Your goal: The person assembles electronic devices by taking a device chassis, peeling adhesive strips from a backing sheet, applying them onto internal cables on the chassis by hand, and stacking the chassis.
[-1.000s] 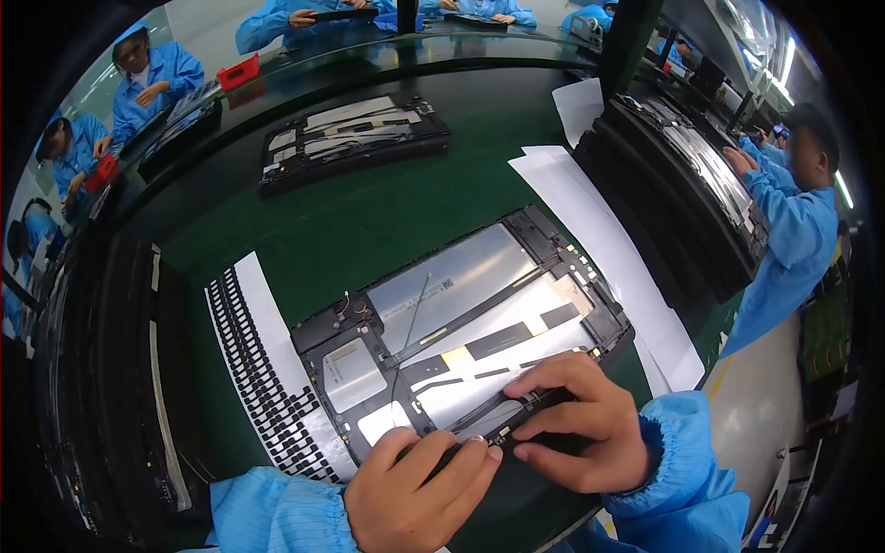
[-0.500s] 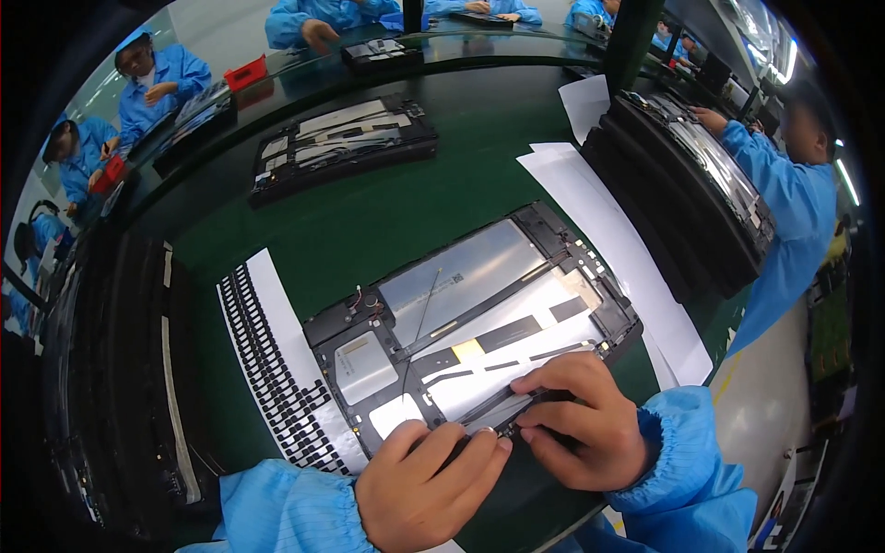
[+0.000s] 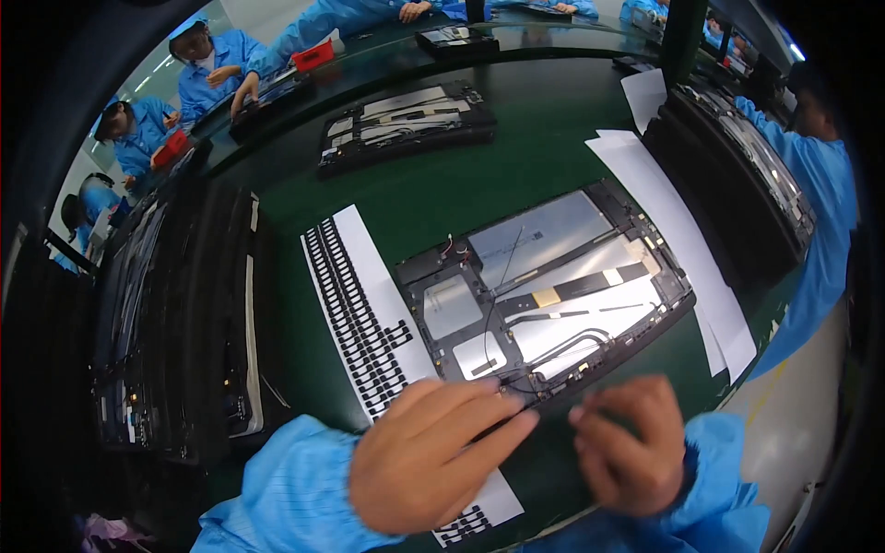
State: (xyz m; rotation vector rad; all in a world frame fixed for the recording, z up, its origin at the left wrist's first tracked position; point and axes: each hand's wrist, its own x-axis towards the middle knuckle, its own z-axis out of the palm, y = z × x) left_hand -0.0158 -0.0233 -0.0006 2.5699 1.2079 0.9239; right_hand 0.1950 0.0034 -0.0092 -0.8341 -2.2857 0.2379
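In front of me lies an opened tablet-like device (image 3: 553, 286), with silver metal plates, a black frame and dark ribbon cables. Thin black wires (image 3: 516, 369) run along its near edge. My left hand (image 3: 433, 456) is at the near left corner of the device, fingers stretched out, covering part of a white sheet (image 3: 355, 295) with rows of small black stickers. Nothing shows in that hand. Off the near edge, apart from the device, is my right hand (image 3: 636, 447). Its fingers are curled but smeared by motion, so whether it holds anything cannot be seen.
Stacked black device frames (image 3: 175, 341) stand at the left, and another stack (image 3: 737, 175) at the right. White papers (image 3: 691, 240) lie beside the right stack. Another opened device (image 3: 406, 124) lies at the back. Co-workers in blue (image 3: 212, 69) sit around, with red bins (image 3: 313, 57).
My right hand has pulled back off the device's near edge. My left hand has shifted slightly toward me, off the frame. The whole view has swung, moving the scene rightward.
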